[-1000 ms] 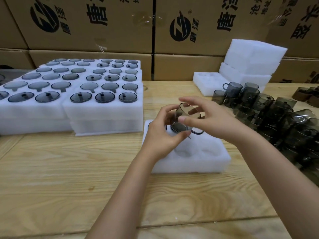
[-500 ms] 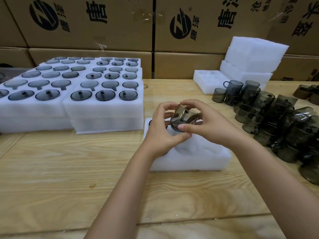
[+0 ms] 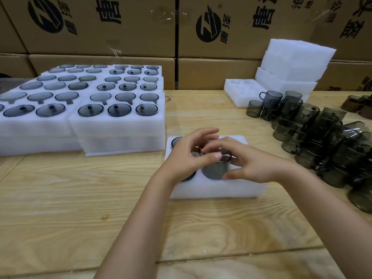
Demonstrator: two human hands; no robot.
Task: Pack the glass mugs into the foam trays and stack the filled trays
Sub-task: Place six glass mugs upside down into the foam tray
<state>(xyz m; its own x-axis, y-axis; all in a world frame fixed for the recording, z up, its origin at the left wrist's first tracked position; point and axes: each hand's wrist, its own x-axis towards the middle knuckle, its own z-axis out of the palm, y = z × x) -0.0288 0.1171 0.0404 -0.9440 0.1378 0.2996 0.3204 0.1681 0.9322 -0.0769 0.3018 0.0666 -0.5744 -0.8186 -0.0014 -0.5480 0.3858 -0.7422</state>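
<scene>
Glass mug (image 3: 215, 168), smoky grey and see-through, stands partly sunk in foam tray (image 3: 211, 191).

The left forearm (image 3: 138, 220) and right forearm (image 3: 322, 206) are bare; the left grip (image 3: 181, 160) and right grip (image 3: 255, 166) are bare-fingered, with short nails.

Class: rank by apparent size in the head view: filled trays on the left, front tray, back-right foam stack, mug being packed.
1. filled trays, largest.
2. front tray and foam stack look alike; the tray is nearer, so unranked.
3. mug, smallest.
</scene>
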